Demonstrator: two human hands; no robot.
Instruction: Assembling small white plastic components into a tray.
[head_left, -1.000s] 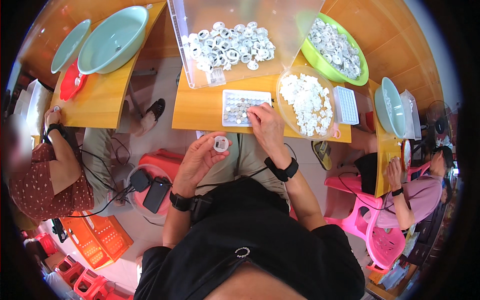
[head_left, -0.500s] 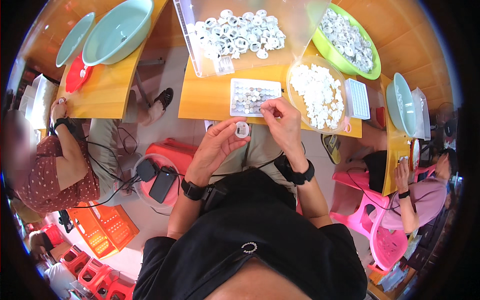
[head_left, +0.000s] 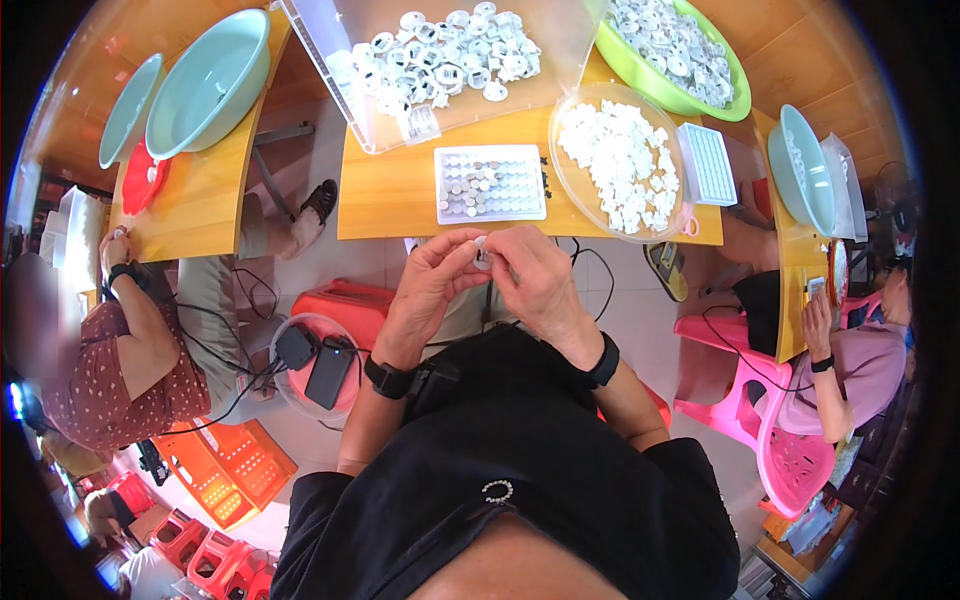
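So it all comes down to where the round white piece (head_left: pixel 481 254) sits between the two hands. It's right in the middle, up in the air just off the 6 o'clock edge of the wooden counter (head_left: pixel 388 190), not resting on anything but fingers.

From the piece, the left hand (head_left: pixel 432 283) is at about 8 o'clock, thumb and index finger pinched on its rim. The right hand (head_left: pixel 540 282) is over at 4 o'clock, fingers bunched together and pressed up against the piece from the 3 o'clock side. Neither hand is really nearer, tbh, both are touching it. Can't tell if the right fingers are clamped on the piece itself or on something tiny between them, since they cover that side.

Long axis: it's a round thing, so not much of one. The bit that shows is a narrow sliver running roughly 12 to 6, but how much is tilt and how much is fingers in the way, no idea.

Straight up at 12 o'clock, well apart from the fingers, is the white slotted tray (head_left: pixel 520 208) with small silvery discs (head_left: pixel 470 190) piled mostly toward its 9 o'clock side.
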